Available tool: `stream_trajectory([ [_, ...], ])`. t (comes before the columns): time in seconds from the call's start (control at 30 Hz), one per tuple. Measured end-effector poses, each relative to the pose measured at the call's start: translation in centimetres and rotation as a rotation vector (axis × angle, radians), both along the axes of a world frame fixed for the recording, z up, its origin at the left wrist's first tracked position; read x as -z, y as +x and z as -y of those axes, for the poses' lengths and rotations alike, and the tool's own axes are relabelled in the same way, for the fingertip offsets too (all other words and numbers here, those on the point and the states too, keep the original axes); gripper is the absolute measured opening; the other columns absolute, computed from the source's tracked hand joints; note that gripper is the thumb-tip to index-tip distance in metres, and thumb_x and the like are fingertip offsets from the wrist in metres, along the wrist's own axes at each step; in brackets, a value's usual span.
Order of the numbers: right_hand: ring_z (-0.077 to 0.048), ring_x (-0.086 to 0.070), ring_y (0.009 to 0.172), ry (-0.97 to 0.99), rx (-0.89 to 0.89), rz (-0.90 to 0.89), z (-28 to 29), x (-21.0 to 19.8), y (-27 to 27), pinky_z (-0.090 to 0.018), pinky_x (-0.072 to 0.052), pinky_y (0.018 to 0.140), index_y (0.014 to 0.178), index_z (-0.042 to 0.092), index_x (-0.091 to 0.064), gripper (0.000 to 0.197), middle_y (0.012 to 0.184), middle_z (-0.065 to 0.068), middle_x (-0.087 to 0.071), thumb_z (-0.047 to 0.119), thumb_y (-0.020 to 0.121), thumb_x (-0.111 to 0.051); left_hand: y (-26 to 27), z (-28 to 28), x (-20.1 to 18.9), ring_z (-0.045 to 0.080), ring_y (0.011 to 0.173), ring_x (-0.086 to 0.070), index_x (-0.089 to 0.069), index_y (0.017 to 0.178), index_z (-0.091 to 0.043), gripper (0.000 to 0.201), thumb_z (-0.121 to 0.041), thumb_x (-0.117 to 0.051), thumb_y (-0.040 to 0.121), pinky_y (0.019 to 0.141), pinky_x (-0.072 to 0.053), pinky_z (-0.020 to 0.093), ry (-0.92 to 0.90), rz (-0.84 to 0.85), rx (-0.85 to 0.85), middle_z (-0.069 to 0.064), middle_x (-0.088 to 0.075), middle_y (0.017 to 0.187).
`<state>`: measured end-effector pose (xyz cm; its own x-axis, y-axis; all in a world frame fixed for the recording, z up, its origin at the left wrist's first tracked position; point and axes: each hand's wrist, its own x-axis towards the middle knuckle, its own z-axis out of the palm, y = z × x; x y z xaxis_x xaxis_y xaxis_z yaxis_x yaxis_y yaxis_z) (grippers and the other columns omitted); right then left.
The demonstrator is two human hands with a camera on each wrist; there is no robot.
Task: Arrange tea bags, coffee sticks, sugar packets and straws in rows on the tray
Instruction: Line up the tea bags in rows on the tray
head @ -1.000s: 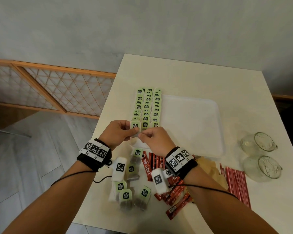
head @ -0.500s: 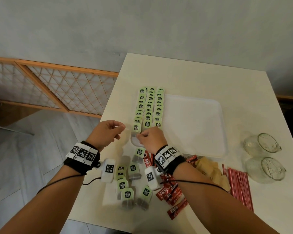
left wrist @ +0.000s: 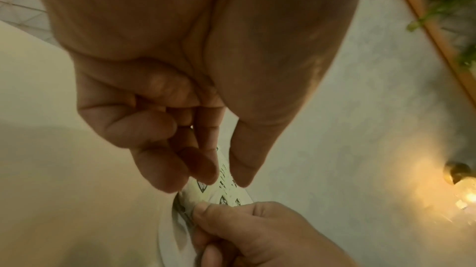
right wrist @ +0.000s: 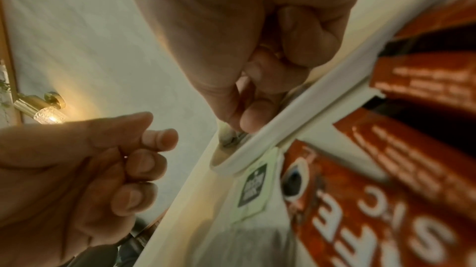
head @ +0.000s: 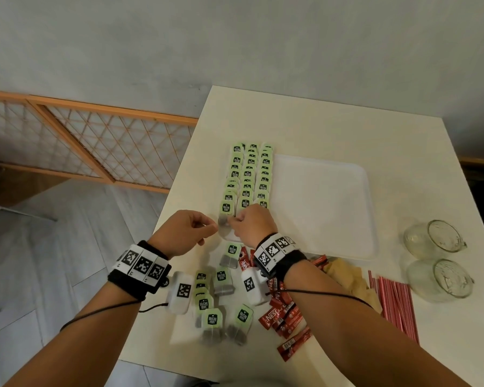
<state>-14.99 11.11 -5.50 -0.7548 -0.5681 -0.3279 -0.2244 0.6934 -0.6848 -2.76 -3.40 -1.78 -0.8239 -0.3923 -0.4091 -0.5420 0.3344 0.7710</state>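
A white tray (head: 324, 208) lies on the table with three rows of green-tagged tea bags (head: 249, 174) along its left side. My right hand (head: 234, 220) pinches one tea bag (head: 224, 216) at the near end of the leftmost row, at the tray's near left corner. The right wrist view shows the right hand's fingertips (right wrist: 253, 121) pressing the bag (right wrist: 229, 139) down just inside the tray rim (right wrist: 283, 108). My left hand (head: 211, 227) hovers just left of it, fingers loosely curled, holding nothing. In the left wrist view, the left hand (left wrist: 224, 177) hangs above the bag (left wrist: 195, 190).
Loose tea bags (head: 221, 280) lie on the table near the front edge, beside red coffee sticks (head: 282, 314). Brown sugar packets (head: 347, 277) and red straws (head: 394, 300) lie to the right. Two glass cups (head: 433, 238) stand at the far right. The table's left edge is close.
My left hand let go of the tea bag, drew off to the left, then came back beside it. My right hand lowered the bag onto the tray's near left corner.
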Motion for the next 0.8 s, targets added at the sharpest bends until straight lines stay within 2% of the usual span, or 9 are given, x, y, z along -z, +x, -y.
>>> stream_trajectory([
  [0.07, -0.034, -0.072, 0.065, -0.043, -0.016, 0.015, -0.7, -0.6, 0.2, -0.048, -0.057, 0.057, 0.046, 0.019, -0.039, 0.053, 0.049, -0.007, -0.049, 0.03, 0.091, -0.065, -0.1, -0.2, 0.0, 0.013, 0.061, -0.062, -0.073, 0.087, -0.017, 0.015, -0.031, -0.072, 0.09, 0.069, -0.052, 0.032, -0.05, 0.02, 0.051, 0.013, -0.073, 0.076],
  [0.1, -0.03, -0.071, 0.06, -0.06, -0.013, 0.026, -1.1, -1.0, 0.2, -0.046, -0.057, 0.056, 0.048, 0.018, -0.043, 0.05, 0.052, -0.01, -0.056, 0.03, 0.092, -0.064, -0.1, -0.4, 0.1, 0.012, 0.06, -0.061, -0.073, 0.085, -0.016, 0.017, -0.033, -0.072, 0.09, 0.067, -0.052, 0.031, -0.089, 0.046, 0.085, 0.012, -0.073, 0.074],
  [0.2, -0.004, -0.059, 0.045, -0.121, 0.029, 0.076, -2.5, -2.1, 0.3, -0.024, -0.05, 0.044, 0.065, -0.001, -0.062, 0.043, 0.069, -0.01, -0.073, 0.028, 0.096, -0.064, -0.4, -0.7, 0.5, 0.014, 0.056, -0.058, -0.074, 0.075, -0.011, 0.036, -0.045, -0.071, 0.087, 0.062, -0.055, 0.036, -0.21, 0.174, 0.206, 0.01, -0.072, 0.071],
  [0.27, 0.005, -0.056, 0.042, -0.15, 0.039, 0.103, -3.6, -2.6, 0.5, -0.014, -0.043, 0.046, 0.075, -0.002, -0.07, 0.037, 0.07, -0.004, -0.074, 0.028, 0.097, -0.063, -0.6, -1.2, 0.9, 0.012, 0.05, -0.05, -0.073, 0.069, -0.006, 0.047, -0.05, -0.07, 0.085, 0.055, -0.048, 0.033, -0.264, 0.244, 0.273, 0.014, -0.07, 0.069],
  [0.37, 0.005, -0.055, 0.042, -0.153, 0.032, 0.11, -5.1, -2.9, 1.0, -0.018, -0.042, 0.055, 0.076, 0.006, -0.073, 0.036, 0.066, 0.001, -0.073, 0.033, 0.097, -0.063, -1.2, -2.5, 0.8, 0.01, 0.05, -0.049, -0.072, 0.066, -0.005, 0.044, -0.046, -0.074, 0.083, 0.055, -0.047, 0.03, -0.312, 0.287, 0.331, 0.011, -0.07, 0.067],
  [0.43, 0.004, -0.052, 0.04, -0.133, 0.02, 0.113, -6.1, -2.9, 1.4, -0.019, -0.041, 0.059, 0.072, 0.009, -0.073, 0.039, 0.055, 0.01, -0.067, 0.036, 0.097, -0.062, -1.6, -3.2, 0.7, 0.013, 0.052, -0.047, -0.067, 0.062, -0.005, 0.045, -0.045, -0.079, 0.078, 0.054, -0.044, 0.032, -0.341, 0.309, 0.379, 0.009, -0.06, 0.058],
  [0.5, 0.004, -0.051, 0.04, -0.12, 0.0, 0.099, -7.0, -3.0, 1.7, -0.02, -0.039, 0.061, 0.067, 0.014, -0.072, 0.04, 0.048, 0.016, -0.061, 0.038, 0.098, -0.062, -1.9, -3.7, 0.8, 0.017, 0.055, -0.045, -0.063, 0.061, -0.012, 0.041, -0.047, -0.083, 0.072, 0.055, -0.039, 0.031, -0.357, 0.319, 0.413, 0.003, -0.052, 0.058],
  [0.67, -0.002, -0.043, 0.037, -0.152, -0.052, 0.136, -8.8, -2.5, 2.7, -0.018, -0.038, 0.051, 0.07, 0.021, -0.071, 0.034, 0.052, 0.016, -0.064, 0.038, 0.098, -0.062, -1.9, -4.2, 0.9, 0.015, 0.06, -0.046, -0.05, 0.068, -0.018, 0.051, -0.047, -0.091, 0.061, 0.057, -0.038, 0.027, -0.367, 0.328, 0.436, -0.002, -0.055, 0.067],
  [0.8, -0.001, -0.045, 0.042, -0.188, -0.092, 0.144, -9.5, -2.0, 3.4, -0.022, -0.043, 0.054, 0.072, 0.027, -0.071, 0.027, 0.06, 0.014, -0.068, 0.036, 0.097, -0.064, -1.5, -4.0, 0.5, 0.012, 0.057, -0.045, -0.047, 0.065, -0.018, 0.048, -0.037, -0.091, 0.066, 0.054, -0.037, 0.025, -0.333, 0.319, 0.441, -0.005, -0.053, 0.063],
])
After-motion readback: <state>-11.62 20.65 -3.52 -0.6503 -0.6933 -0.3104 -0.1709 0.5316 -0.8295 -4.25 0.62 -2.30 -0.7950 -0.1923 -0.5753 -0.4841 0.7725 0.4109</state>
